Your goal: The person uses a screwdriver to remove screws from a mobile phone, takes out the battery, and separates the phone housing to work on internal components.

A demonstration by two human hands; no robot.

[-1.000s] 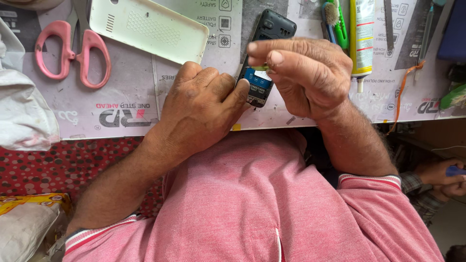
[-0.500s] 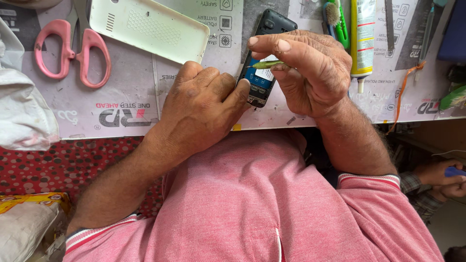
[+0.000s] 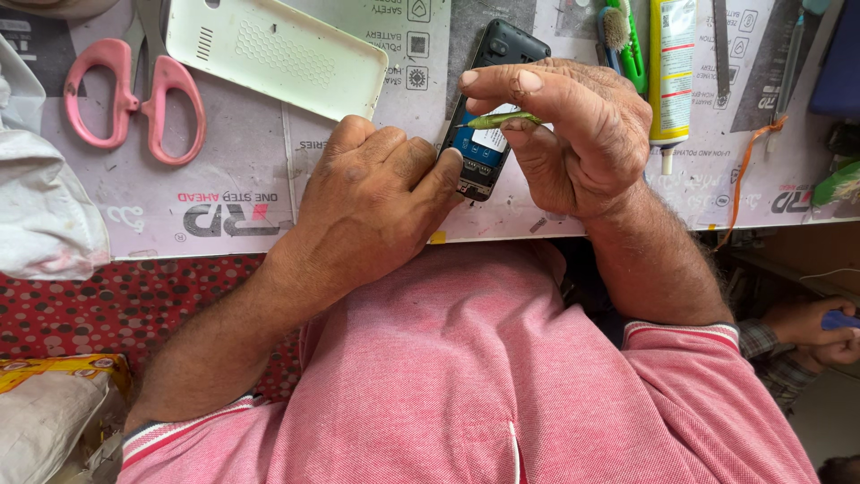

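Left hand (image 3: 376, 202) steadies opened phone (image 3: 488, 134); right hand (image 3: 573, 134), at 3 o'clock, pinches green tool (image 3: 502, 119) (probing stage; precise tip placement needed).

Pink scissors (image 3: 125, 94) lie far to the left of the left hand, w/ a white cloth (image 3: 40, 215) just below them. White back cover (image 3: 278, 54) sits above the left hand, near it. Beyond the right hand: green toothbrush (image 3: 623, 40) & yellow glue tube (image 3: 672, 76), side by side. Orange strip (image 3: 739, 175) further right. Yellow packet (image 3: 54, 367), bottom left corner.
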